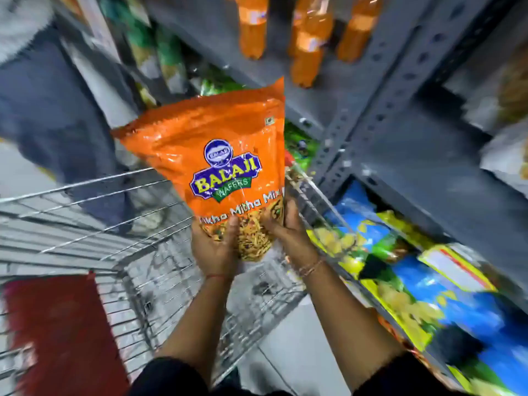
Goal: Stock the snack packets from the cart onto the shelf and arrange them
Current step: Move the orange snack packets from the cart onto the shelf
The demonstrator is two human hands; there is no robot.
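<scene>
An orange snack packet (217,144) with a blue and yellow logo is held upright above the wire cart (85,230). My left hand (213,247) grips its bottom left corner. My right hand (283,224) grips its bottom right corner. The packet's top points toward the grey metal shelf (400,144) on the right. What lies inside the cart basket is hard to tell because of blur.
Blue and yellow snack packets (414,281) fill the low shelf on the right. Orange drink bottles (308,38) stand on the upper shelf. Green packets (300,144) lie behind the held one. A red panel (57,324) sits on the cart's near end. A person (51,110) stands at far left.
</scene>
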